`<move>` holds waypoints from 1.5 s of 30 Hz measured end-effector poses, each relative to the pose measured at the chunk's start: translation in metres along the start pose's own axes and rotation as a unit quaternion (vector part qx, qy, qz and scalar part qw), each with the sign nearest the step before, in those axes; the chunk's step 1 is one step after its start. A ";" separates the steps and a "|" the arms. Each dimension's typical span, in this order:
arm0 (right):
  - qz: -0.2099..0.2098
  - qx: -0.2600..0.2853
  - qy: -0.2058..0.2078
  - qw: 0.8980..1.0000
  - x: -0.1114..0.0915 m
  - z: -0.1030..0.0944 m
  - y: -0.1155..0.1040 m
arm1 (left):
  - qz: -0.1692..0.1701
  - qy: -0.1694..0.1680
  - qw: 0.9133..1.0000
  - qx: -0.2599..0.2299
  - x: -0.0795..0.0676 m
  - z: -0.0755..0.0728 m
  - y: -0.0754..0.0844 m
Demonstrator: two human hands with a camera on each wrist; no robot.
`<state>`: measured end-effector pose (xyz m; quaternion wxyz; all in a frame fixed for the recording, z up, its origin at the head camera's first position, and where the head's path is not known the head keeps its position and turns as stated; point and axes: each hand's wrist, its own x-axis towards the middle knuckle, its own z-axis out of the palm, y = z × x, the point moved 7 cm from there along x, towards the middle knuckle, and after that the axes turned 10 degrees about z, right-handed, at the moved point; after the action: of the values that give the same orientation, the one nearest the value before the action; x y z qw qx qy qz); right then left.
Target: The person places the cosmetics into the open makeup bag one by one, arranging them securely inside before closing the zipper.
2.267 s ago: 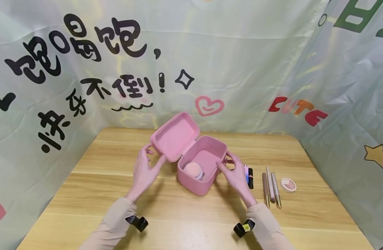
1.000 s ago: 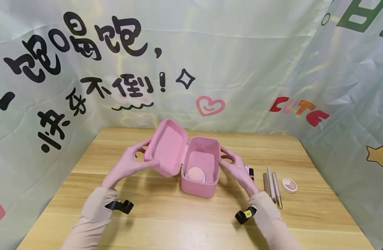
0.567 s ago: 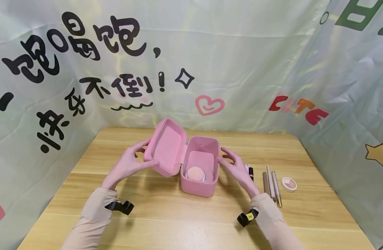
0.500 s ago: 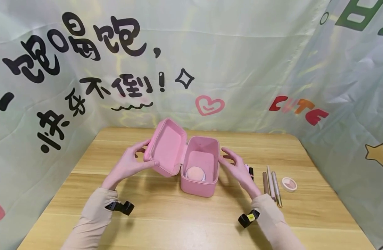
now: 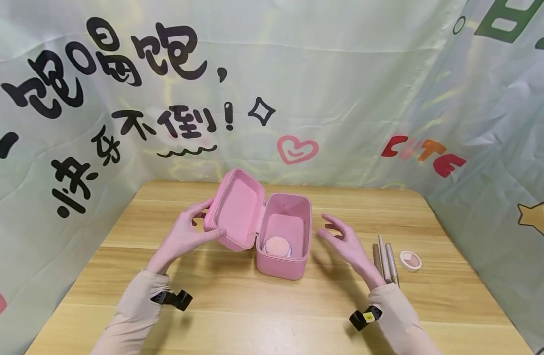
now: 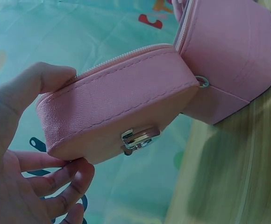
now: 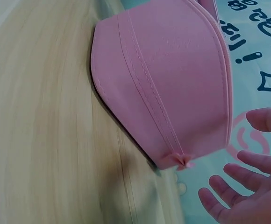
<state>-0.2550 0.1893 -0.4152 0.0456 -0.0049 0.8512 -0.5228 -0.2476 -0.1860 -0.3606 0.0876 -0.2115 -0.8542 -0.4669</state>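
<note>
Head view: The pink box (image 5: 281,267) stood open at the middle of the table (image 5: 254,315), its lid (image 5: 238,209) tilted out to the left. The left hand (image 5: 184,233) pinched the lid at its left end. The right hand (image 5: 348,246) was loosely spread just right of the box. A round puff (image 5: 277,245) lay inside at the near left. Three pencils (image 5: 384,259) and a round compact (image 5: 410,262) lay on the right.

Left wrist view: The thumb rested on the lid's rim, fingers beneath; a metal clasp (image 6: 142,138) showed.

Right wrist view: The fingers were spread apart near the box wall, which carried a bow (image 7: 184,161).
</note>
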 end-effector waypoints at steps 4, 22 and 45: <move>0.008 -0.004 -0.001 1.000 -0.005 -0.010 0.002 | -0.002 0.003 1.000 0.007 -0.002 0.000 0.003; 0.042 -0.011 -0.044 0.998 -0.012 -0.071 0.016 | -0.003 0.021 0.999 0.028 -0.012 0.005 0.014; 0.088 -0.282 -0.066 0.953 -0.016 -0.134 0.038 | 0.003 0.022 0.999 0.037 -0.011 0.005 0.017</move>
<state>-0.2482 0.3264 -0.3881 0.1444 0.0233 0.9560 -0.2543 -0.2296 -0.1768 -0.3541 0.1157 -0.2001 -0.8683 -0.4389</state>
